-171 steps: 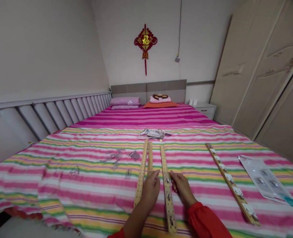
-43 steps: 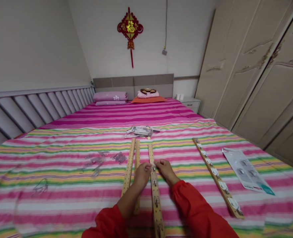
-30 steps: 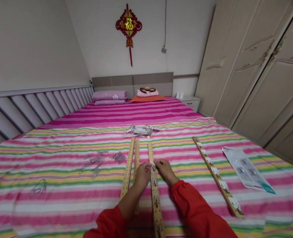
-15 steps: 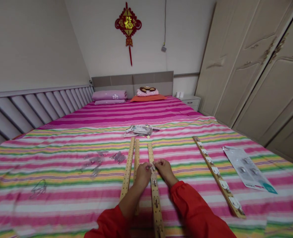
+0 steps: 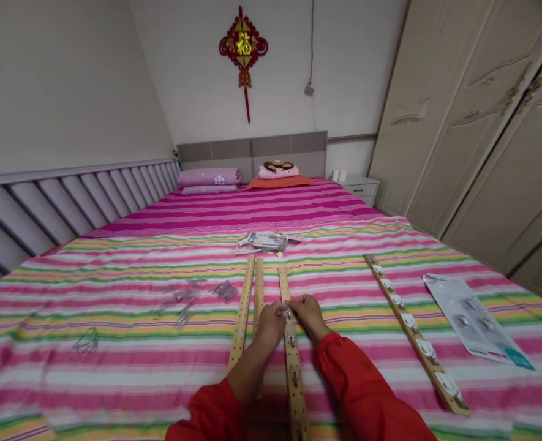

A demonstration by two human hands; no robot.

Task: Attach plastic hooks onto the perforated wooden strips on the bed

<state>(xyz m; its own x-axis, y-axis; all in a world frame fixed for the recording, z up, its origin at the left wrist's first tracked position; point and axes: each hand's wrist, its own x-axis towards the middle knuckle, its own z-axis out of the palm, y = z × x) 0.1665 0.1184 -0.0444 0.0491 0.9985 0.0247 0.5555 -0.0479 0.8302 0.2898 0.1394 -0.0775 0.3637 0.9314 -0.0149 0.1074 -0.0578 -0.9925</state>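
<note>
A perforated wooden strip (image 5: 291, 354) lies lengthwise before me on the striped bed sheet, with several small metal hooks (image 5: 294, 376) along its near part. My left hand (image 5: 271, 321) is closed in a pinch at the strip's left edge. From the right, my right hand (image 5: 308, 313) meets it, thumb and forefinger pinched. Between the fingertips sits a small shiny metal hook (image 5: 288, 313) on the strip; its finer details are too small to make out. Two bare perforated strips, a longer one (image 5: 242, 318) and a shorter one (image 5: 258, 285), lie just left, partly behind my left forearm.
Rightward lies a wooden strip (image 5: 416, 343) bearing several white hooks, beside a clear blister pack (image 5: 475, 321). Small plastic bags (image 5: 179, 297) and a thin wire-like loop (image 5: 86, 343) are on the left. More packaging (image 5: 264, 242) lies beyond the strips.
The whole view has shifted slightly, so the scene appears a little further right. Both hands stay pinched at the same spot on the strip, with only slight finger movement.
</note>
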